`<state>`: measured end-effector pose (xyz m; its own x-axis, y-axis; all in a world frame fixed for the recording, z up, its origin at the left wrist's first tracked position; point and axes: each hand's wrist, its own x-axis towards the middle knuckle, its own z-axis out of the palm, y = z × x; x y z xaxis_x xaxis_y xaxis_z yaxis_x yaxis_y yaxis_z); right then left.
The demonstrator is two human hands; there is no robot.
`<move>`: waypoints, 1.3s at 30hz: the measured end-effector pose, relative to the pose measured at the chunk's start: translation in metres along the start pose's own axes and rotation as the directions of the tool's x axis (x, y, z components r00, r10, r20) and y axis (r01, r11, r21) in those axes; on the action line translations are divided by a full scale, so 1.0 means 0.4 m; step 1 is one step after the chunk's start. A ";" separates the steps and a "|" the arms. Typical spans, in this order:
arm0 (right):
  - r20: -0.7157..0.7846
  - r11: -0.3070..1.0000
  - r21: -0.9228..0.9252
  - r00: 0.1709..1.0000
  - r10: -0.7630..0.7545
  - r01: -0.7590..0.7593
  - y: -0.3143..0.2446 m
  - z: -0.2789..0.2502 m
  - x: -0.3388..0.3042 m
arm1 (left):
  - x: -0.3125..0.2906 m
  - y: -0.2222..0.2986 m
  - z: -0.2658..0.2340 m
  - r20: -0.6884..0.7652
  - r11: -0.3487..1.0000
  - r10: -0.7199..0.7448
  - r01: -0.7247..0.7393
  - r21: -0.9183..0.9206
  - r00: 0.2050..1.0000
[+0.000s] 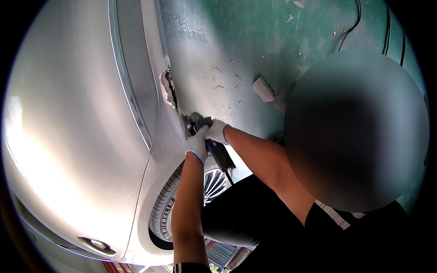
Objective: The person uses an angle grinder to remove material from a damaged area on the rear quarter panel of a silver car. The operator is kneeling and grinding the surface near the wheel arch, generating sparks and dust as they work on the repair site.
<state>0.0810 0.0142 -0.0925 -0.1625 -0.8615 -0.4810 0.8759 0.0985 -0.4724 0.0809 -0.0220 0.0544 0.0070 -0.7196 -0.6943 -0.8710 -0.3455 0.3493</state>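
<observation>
My left hand (197, 146), in a white work glove with a blue hem, wraps around the body of a black angle grinder (221, 154). My right hand (218, 131), gloved alike, closes on the tool near its head. That head is against or very near the lower side sill (180, 119) of a silver car; its exact contact is hidden. Just beyond it, the sill has a ragged hole (168, 88) with torn, pale edges. A dark cord (230, 178) runs from the grinder's rear end toward my leg.
The silver car's body (68, 113) fills the left side. Its wheel (216, 185) stands close to my forearms and bent leg (250, 204). A greyish block (263, 89) and small debris lie on the green floor (255, 32). Cables (388, 32) cross the far right; a blurred patch covers the right.
</observation>
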 end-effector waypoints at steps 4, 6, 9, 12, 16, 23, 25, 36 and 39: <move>0.099 0.984 -0.154 0.989 0.110 -0.094 0.010 0.016 -0.068 | -0.023 -0.067 -0.026 -0.003 0.973 -0.134 0.131 -0.192 0.991; 0.059 0.982 -0.150 0.990 0.124 -0.114 -0.001 0.038 -0.110 | -0.038 -0.083 -0.049 0.013 0.975 -0.107 0.107 -0.195 0.994; -0.033 0.994 -0.072 0.996 0.086 -0.088 -0.029 0.048 -0.160 | -0.028 -0.109 -0.080 0.047 0.991 -0.037 0.043 -0.126 0.998; -0.020 0.994 0.014 0.994 0.112 -0.112 -0.038 0.034 -0.187 | -0.041 -0.110 -0.066 0.112 0.987 -0.008 0.025 -0.158 0.994; -0.085 0.982 -0.020 0.979 0.185 -0.188 0.014 0.047 -0.198 | -0.029 -0.158 -0.082 0.232 0.950 -0.203 0.248 -0.189 0.951; -0.164 0.984 -0.070 0.975 0.152 -0.165 -0.016 0.080 -0.250 | 0.019 -0.227 -0.148 0.355 0.970 0.030 0.059 -0.238 0.934; -0.194 0.992 -0.063 0.976 0.096 -0.110 -0.010 0.079 -0.224 | -0.021 -0.162 -0.095 0.308 0.962 -0.014 0.096 -0.255 0.951; -0.123 0.998 0.021 0.990 0.068 -0.066 0.080 0.093 -0.106 | -0.003 -0.129 -0.074 0.215 0.967 -0.022 0.076 -0.243 0.976; -0.067 0.993 -0.045 0.992 0.110 -0.113 0.026 0.094 -0.132 | 0.014 -0.137 -0.095 0.180 0.950 -0.051 0.103 -0.293 0.982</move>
<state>0.1158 0.0421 -0.0441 -0.0955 -0.8101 -0.5785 0.8674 0.2173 -0.4476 0.1473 -0.0301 0.0553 -0.0371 -0.5809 -0.8132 -0.6830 -0.5793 0.4449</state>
